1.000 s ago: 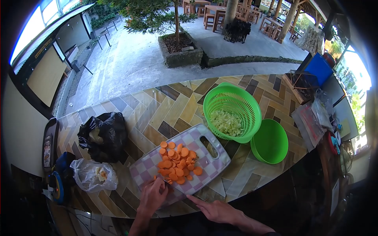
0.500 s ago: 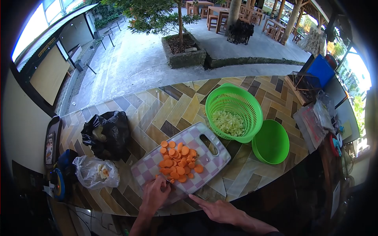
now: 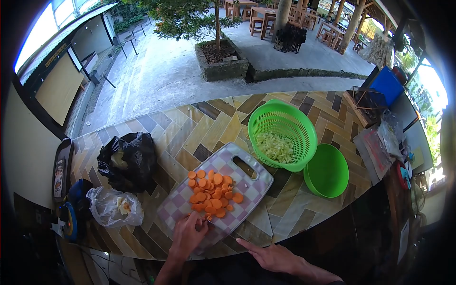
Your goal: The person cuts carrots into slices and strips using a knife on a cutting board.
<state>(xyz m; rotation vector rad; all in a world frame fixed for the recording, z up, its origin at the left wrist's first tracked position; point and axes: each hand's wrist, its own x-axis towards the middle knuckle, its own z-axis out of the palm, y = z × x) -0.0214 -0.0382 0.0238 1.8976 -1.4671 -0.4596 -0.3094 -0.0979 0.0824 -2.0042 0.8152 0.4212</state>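
Note:
Orange carrot slices (image 3: 216, 194) lie in a loose heap on a pink-and-white checked cutting board (image 3: 244, 199). My left hand (image 3: 187, 235) is at the board's near edge, its fingertips pinched together beside the lowest slices; what they grip is too small to name. To the right, my right hand (image 3: 270, 257) hovers by the near table edge. Its index finger stretches toward the board while the other fingers curl underneath, and whatever they close on is hidden. Beyond the board, a green colander (image 3: 304, 128) contains chopped pale-green vegetable (image 3: 274, 147).
A green bowl (image 3: 327, 171) touches the colander. Left of the board are a black plastic bag (image 3: 137, 164) and a clear bag (image 3: 107, 206) with scraps. Plastic packets (image 3: 375, 147) lie at the right end of the wood-patterned table (image 3: 213, 126).
The cutting board has turned slightly, its handle end shifting left and away from me. The carrot heap has moved left with it. My right hand has drawn a little rightward.

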